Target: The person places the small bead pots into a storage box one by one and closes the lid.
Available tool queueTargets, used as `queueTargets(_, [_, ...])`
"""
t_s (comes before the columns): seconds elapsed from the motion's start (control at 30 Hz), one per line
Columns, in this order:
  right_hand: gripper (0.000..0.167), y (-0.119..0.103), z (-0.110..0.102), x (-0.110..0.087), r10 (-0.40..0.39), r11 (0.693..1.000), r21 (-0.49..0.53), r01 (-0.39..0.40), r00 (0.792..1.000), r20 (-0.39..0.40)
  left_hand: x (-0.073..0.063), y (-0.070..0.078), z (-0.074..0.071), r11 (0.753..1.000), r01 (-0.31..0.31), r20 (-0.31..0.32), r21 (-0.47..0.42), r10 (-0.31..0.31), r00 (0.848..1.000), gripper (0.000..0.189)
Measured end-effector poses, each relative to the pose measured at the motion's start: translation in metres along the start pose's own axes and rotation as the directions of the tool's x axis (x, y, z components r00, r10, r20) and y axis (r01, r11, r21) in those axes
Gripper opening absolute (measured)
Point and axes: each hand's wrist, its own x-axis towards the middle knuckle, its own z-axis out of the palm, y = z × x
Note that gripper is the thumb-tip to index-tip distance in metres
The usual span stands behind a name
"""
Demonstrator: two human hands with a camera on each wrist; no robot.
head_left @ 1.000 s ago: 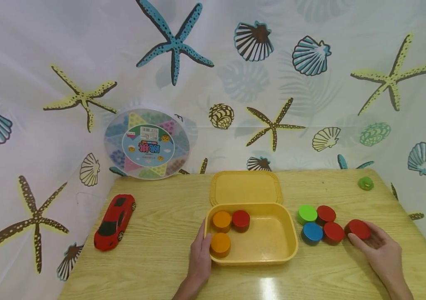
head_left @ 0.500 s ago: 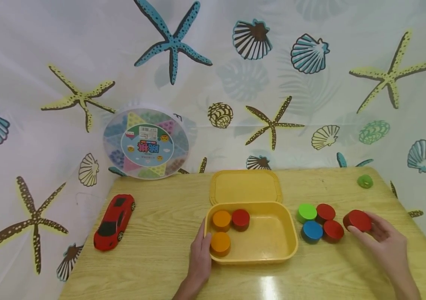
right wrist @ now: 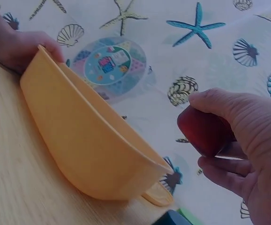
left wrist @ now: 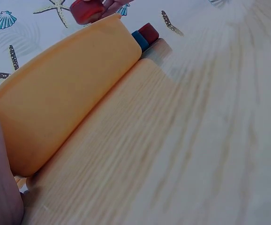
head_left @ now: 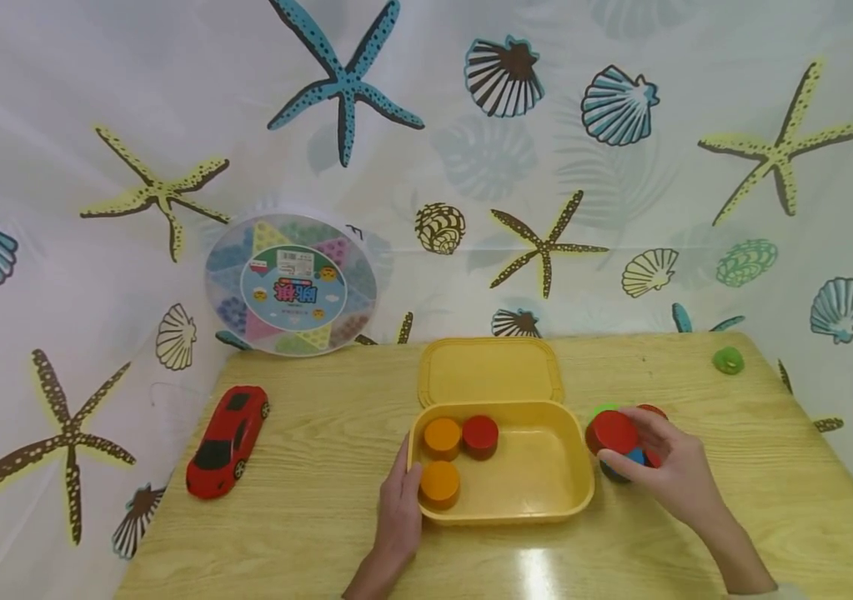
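Note:
My right hand (head_left: 669, 471) pinches a red round block (head_left: 612, 433) between thumb and fingers, raised near the right rim of a yellow plastic box (head_left: 539, 517). In the right wrist view that red block (right wrist: 203, 131) is clear of the table. Along the box's left wall, my left hand (head_left: 399, 508) grips the side, thumb at the near corner. Inside the box sit two orange blocks (head_left: 441, 483) at the left and one red block (head_left: 480, 437). Beneath my right hand, blue (head_left: 616, 471), green (head_left: 604, 410) and red (head_left: 653, 410) blocks are partly hidden.
The box's yellow lid (head_left: 489, 371) lies just behind it. A red toy car (head_left: 227, 442) stands on the left of the wooden table (head_left: 306, 508). At the back are a round game box (head_left: 291, 285), leaning on the patterned cloth, and a small green object (head_left: 729, 360).
My right hand has lifted the red block off the table and carried it left, over the loose blocks to the box's right rim. My left hand stays on the box.

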Motion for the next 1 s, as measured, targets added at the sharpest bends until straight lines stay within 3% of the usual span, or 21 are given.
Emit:
queueTargets(0.17, [0.051,-0.007,0.030,0.008,-0.035,0.999,0.034,0.031,0.991,0.129,0.000,0.000,0.000,1.000,-0.003,-0.004,0.001,0.003,1.000,0.054])
queueTargets(0.3, [0.050,-0.009,0.054,0.015,-0.044,0.999,0.042,0.035,0.971,0.235,0.001,-0.002,0.000,1.000,-0.011,-0.007,0.002,0.011,1.000,0.053])
queueTargets(0.53, [0.054,-0.012,0.090,0.026,-0.044,0.999,0.009,0.045,0.890,0.455,0.001,-0.004,0.001,1.000,0.000,0.009,-0.018,0.000,1.000,0.054])
queueTargets(0.73, [0.049,-0.017,0.113,0.034,-0.074,0.982,-0.111,0.153,0.853,0.516,0.001,-0.002,0.000,1.000,0.009,0.013,-0.019,-0.009,1.000,0.054])
queueTargets(0.9, [0.047,-0.018,0.125,0.037,-0.065,0.975,-0.137,0.174,0.817,0.574,0.000,0.000,0.000,1.000,0.014,0.015,-0.018,-0.014,1.000,0.054])
queueTargets(1.0, [0.049,-0.020,0.130,0.037,-0.063,0.968,-0.163,0.192,0.811,0.581,0.000,0.000,0.000,1.000,0.009,0.011,-0.013,-0.008,1.000,0.054])
